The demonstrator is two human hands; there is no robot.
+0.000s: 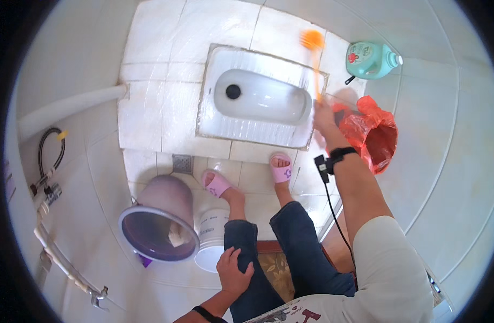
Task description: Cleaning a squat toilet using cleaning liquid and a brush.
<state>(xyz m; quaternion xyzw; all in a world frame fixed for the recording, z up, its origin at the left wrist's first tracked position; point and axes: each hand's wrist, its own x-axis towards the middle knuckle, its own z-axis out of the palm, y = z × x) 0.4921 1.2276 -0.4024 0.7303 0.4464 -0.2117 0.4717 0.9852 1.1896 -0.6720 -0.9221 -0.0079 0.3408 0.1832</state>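
Observation:
My right hand grips the handle of an orange toilet brush, whose blurred head reaches over the white floor tiles beyond the squat toilet's far right corner. The white ceramic squat toilet is set into the floor, with a dark drain hole at the left of its bowl. Just right of my right hand stands a bin lined with a red plastic bag. My left hand rests on my left knee, fingers spread, holding nothing.
A green detergent jug stands in the far right corner. At the lower left are a large purplish bucket with a cloth inside, and a white bucket. A floor drain lies near my slippers. Pipes and a tap run along the left wall.

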